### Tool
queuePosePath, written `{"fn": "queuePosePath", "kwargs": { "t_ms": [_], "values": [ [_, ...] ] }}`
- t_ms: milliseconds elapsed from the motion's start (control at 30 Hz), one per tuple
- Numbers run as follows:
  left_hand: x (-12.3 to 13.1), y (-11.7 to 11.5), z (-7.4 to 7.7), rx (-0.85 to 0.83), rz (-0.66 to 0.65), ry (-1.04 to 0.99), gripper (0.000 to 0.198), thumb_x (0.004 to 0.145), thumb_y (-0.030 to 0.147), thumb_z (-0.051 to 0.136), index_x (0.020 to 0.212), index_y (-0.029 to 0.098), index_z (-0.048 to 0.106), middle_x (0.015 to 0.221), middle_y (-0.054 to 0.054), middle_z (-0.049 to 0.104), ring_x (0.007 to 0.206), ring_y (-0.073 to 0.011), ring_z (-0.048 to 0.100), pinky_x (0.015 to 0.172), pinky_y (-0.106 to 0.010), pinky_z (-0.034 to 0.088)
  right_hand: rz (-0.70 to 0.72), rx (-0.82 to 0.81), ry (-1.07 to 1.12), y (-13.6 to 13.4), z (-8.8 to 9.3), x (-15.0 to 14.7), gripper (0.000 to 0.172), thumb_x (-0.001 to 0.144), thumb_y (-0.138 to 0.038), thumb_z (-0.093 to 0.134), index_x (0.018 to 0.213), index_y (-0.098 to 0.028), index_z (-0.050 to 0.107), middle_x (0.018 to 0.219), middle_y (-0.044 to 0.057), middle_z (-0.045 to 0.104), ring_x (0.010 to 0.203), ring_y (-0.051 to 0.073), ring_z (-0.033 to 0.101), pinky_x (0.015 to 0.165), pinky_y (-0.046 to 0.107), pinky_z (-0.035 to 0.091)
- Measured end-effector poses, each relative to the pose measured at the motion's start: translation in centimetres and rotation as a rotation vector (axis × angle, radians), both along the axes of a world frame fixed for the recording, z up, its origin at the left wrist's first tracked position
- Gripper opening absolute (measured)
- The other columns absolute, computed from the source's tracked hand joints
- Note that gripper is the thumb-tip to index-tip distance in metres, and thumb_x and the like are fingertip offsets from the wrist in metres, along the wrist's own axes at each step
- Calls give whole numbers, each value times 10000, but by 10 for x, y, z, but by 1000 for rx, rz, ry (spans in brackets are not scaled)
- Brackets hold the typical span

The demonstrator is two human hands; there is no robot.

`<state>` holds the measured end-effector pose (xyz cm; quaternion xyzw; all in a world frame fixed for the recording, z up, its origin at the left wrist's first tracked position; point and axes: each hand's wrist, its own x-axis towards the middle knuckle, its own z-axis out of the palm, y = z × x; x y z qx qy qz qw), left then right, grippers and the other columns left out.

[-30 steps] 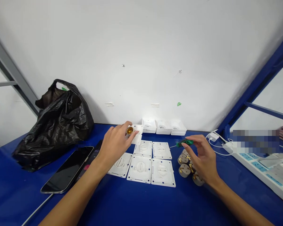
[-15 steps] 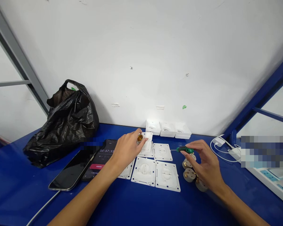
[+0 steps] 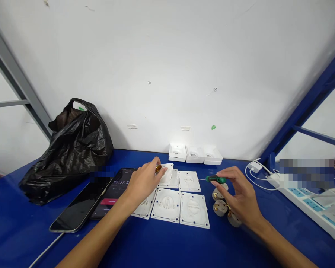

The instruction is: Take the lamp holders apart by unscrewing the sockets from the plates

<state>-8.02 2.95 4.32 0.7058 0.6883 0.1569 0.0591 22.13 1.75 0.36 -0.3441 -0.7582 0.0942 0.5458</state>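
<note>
My left hand (image 3: 145, 178) is closed on a white square plate (image 3: 166, 173), held tilted above the other plates. A small round amber-gold piece (image 3: 158, 169) shows at its fingertips; I cannot tell whether it is part of the plate. Pinched in my right hand (image 3: 238, 191) is a green and black screwdriver (image 3: 216, 179), its thin shaft pointing left. Several white plates lie flat in rows between the hands, among them a front-right plate (image 3: 194, 210) and a back-right plate (image 3: 189, 181). Round grey pieces with brass contacts (image 3: 220, 207) sit beneath my right hand, partly hidden by it.
Three white boxes (image 3: 194, 155) stand against the wall. A black plastic bag (image 3: 78, 149) and two phones, one black-screened (image 3: 78, 208) and one showing a timer (image 3: 108, 201), are at the left. A power strip (image 3: 309, 208) with white cables (image 3: 247, 176) lies at the right.
The view has shifted slightly, moving most things left in the picture. The plate in my left hand is now tilted differently and a little lower. My right hand still holds the screwdriver.
</note>
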Motion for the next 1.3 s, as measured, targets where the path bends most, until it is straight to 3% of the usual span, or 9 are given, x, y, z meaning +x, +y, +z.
{"fn": "queuePosePath", "kwargs": {
  "t_ms": [267,467,600,733,833,1067,1300],
  "values": [
    [4,-4,6,87,8,-27,244,1098,476,500,1130,249,585,884,-42,727,803,-309,720,628,-325,421,145,-71,31,-1,-4,-4,198,949,-169,752,1104,-272,683,1052,56,700,960,232,708,811,408,638],
    [21,-8,-6,147,-91,-67,190,1100,418,523,1134,238,574,1013,-40,742,858,-282,722,638,-312,412,61,-1,104,1,-1,1,237,929,-131,763,1107,-271,693,1028,49,688,967,230,699,822,392,626],
    [38,-19,-14,126,-281,-100,192,1100,435,533,1122,247,567,1049,-15,742,860,-246,719,665,-309,444,-9,35,146,3,5,8,248,925,-115,763,1110,-264,694,1012,43,653,954,219,674,818,377,610],
    [50,-36,-15,63,-686,-167,229,1051,450,646,1170,262,591,1082,-7,727,948,-239,708,818,-327,492,-49,53,171,4,8,13,223,935,-122,755,1099,-259,689,1005,37,637,940,214,664,801,375,603],
    [55,-46,-15,-71,-830,-260,219,1041,430,663,1177,272,594,1085,-6,719,975,-235,702,811,-299,500,-57,60,177,4,10,14,225,933,-116,760,1094,-256,686,997,29,627,922,200,651,798,362,594],
    [57,-42,-18,-187,-785,-315,232,1044,446,630,1210,286,601,1191,-16,712,1058,-249,690,898,-322,506,-47,93,173,2,17,15,246,931,-107,767,1108,-254,682,985,26,630,905,196,639,773,357,574],
    [57,-4,-14,-214,-787,-249,337,1088,539,507,1266,264,586,1268,-71,698,1127,-280,677,925,-362,521,-75,123,169,2,18,19,255,925,-103,773,1105,-261,683,988,23,638,912,202,637,788,374,564]
  ]
}}
